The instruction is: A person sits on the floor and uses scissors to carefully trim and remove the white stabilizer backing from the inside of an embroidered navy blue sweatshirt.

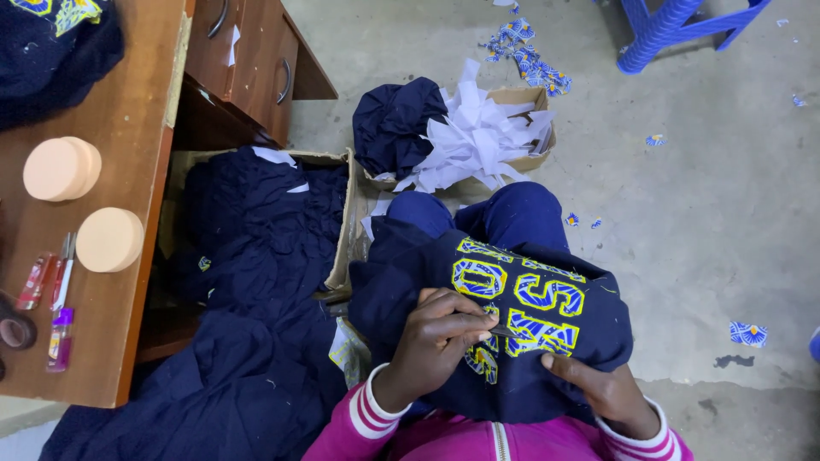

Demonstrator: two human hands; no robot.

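Observation:
A navy garment with blue-and-yellow patterned appliqué shapes lies across my lap. My left hand rests on it with fingers closed around a thin dark tool, its tip on the patterned shapes. My right hand presses on the garment's near edge, pinching the fabric flat beside the shapes. Both wrists wear pink sleeves with white stripes.
A cardboard box full of navy fabric stands at my left, with more fabric on the floor. A smaller box holds white paper scraps. A wooden desk bears two round lids, small bottles and scissors. A blue stool stands far right.

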